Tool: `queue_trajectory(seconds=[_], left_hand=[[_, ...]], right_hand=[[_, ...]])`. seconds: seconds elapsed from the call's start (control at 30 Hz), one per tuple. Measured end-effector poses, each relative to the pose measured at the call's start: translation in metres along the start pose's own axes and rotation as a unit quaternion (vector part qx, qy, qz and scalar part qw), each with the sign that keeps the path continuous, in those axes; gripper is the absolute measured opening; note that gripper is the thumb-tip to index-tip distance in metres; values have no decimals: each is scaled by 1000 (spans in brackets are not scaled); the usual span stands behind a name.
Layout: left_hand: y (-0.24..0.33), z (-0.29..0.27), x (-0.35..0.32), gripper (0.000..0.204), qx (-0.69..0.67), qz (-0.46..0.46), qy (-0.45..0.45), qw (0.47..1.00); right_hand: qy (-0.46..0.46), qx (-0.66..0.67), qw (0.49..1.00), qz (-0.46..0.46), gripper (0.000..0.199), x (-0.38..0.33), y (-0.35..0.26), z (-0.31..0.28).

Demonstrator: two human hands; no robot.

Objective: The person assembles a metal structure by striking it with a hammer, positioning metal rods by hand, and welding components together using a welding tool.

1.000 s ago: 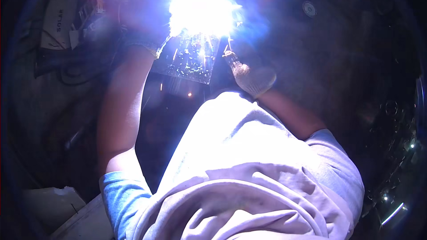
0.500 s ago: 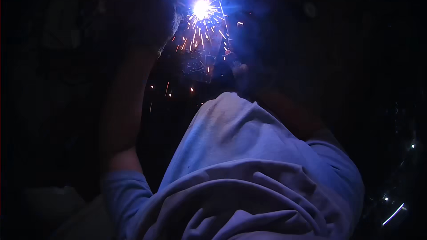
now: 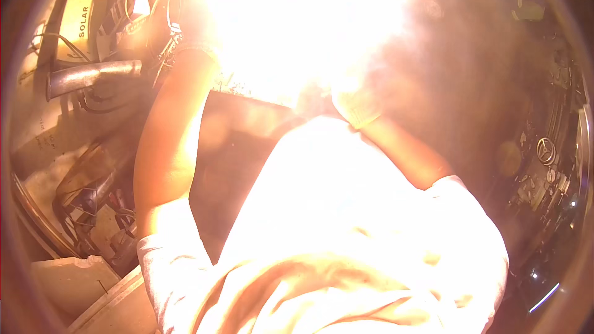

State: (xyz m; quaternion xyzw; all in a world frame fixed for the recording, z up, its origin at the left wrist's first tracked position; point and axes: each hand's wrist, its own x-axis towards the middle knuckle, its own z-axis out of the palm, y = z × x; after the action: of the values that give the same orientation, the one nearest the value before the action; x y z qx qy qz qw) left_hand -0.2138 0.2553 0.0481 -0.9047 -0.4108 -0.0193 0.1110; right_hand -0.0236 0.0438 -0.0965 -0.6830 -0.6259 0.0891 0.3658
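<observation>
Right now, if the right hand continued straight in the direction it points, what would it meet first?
The gloved right hand points up and to the left, into the white glare. That glare hides whatever lies there, so the first contact cannot be seen. Depth is also unclear.

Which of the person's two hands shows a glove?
The right hand, in a pale woven glove at the glare's edge. The left forearm runs bare into the glare, hiding its hand.

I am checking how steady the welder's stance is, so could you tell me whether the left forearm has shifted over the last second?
No. The left forearm rises at the same slant toward the glare, as before, left of the dark panel.
</observation>
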Motion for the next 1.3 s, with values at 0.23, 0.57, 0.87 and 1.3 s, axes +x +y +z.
queue_trajectory(seconds=[0.23,0.57,0.87,1.3], left_hand=[[-2,9,4,62,-21,15,20,999],[22,-28,9,59,-84,-44,-96,991],[11,0,3,70,26,-32,-44,998],[9,-2,5,72,-15,-46,-62,997]], right_hand=[[-27,257,945,202,41,22,-29,-37],[-170,213,906,323,61,15,-28,-36],[-161,186,925,290,62,22,-27,-28],[-185,197,908,319,63,29,-35,-34]])
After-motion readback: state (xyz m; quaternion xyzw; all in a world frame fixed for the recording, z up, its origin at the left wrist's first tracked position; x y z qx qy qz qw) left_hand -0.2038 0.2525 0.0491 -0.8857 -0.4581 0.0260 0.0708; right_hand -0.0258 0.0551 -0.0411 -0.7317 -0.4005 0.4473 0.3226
